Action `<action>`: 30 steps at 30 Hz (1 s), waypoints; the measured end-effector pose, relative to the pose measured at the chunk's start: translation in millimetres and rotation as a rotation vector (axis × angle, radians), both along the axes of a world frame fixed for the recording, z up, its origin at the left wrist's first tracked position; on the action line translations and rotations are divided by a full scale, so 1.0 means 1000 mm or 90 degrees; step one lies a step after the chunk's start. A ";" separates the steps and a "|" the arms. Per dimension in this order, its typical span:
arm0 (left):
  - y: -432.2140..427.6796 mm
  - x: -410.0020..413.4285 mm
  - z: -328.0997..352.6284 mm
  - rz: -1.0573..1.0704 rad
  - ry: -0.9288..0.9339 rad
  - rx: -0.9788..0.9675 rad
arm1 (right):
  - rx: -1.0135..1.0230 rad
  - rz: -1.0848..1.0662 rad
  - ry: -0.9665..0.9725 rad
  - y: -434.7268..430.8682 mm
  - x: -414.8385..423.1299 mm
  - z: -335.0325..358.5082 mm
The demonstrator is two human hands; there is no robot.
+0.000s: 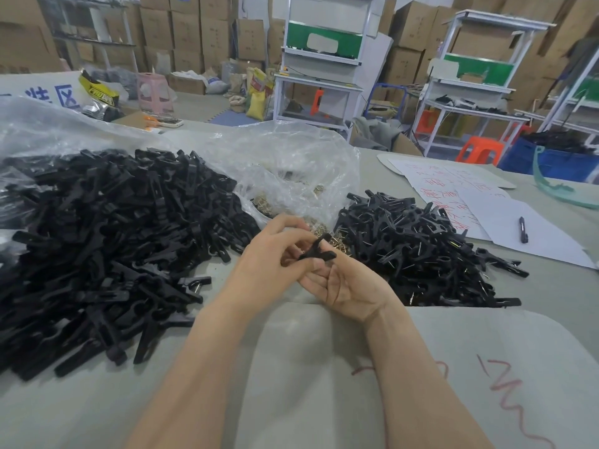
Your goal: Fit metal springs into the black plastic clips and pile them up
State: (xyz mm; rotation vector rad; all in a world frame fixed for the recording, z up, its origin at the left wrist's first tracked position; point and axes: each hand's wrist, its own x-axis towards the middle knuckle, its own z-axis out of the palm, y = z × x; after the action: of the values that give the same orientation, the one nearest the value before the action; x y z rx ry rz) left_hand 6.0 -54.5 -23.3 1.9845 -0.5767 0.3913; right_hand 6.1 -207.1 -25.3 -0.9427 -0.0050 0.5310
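Warehouse room, cartons stacked along the far wall, white work racks at upper right. A grey desk (291,367) fills the lower frame.

1. Loose heap (107,238): black clip pieces, left of frame, with clear plastic at its far edge.
2. Clear bag (291,163): upper centre, mouth toward the person. Brass-coloured springs (337,241) lie at that mouth, just beyond the hands.
3. Finished pile (421,251): right of centre, black clips with metal wire showing in many.
4. Clip (316,252): held off the desk at frame centre, between both hands. Its long axis runs roughly left to right across the frame, forked end toward the right. Whether a spring is seated in it is too small to tell.
5. Left hand (265,254): fingers curled, grip pinched onto the clip's left end from above.
6. Right hand (346,286): palm up, fingers curled beneath the forked end, grip closed on the clip from below.
7. Paper sheets (505,222) with red writing and a black pen (522,230): right of frame, beyond the finished pile.

Assessment: the step in hand looks like seating a spring. The finished pile lies to the right of the grip, just beside the right hand, so that hand is the nearer one for the drop. The springs lie straight ahead, near both hands. The loose heap lies to the left, nearer the left hand.
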 end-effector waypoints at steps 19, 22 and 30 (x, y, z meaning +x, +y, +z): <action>0.023 0.013 -0.023 0.411 0.216 0.367 | -0.491 -0.558 -0.191 -0.005 0.014 0.039; 0.021 0.014 -0.027 0.437 0.216 0.375 | -0.696 -0.465 -0.317 0.013 0.011 0.026; 0.030 0.015 -0.014 0.533 0.181 0.150 | -0.949 -0.135 -0.453 0.077 0.025 0.009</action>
State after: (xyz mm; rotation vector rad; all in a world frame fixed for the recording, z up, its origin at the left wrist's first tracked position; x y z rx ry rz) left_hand 21.2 -24.7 -36.9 2.3913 0.4400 0.5418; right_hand 31.5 -130.2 -15.9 -2.5171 -0.1676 -0.1353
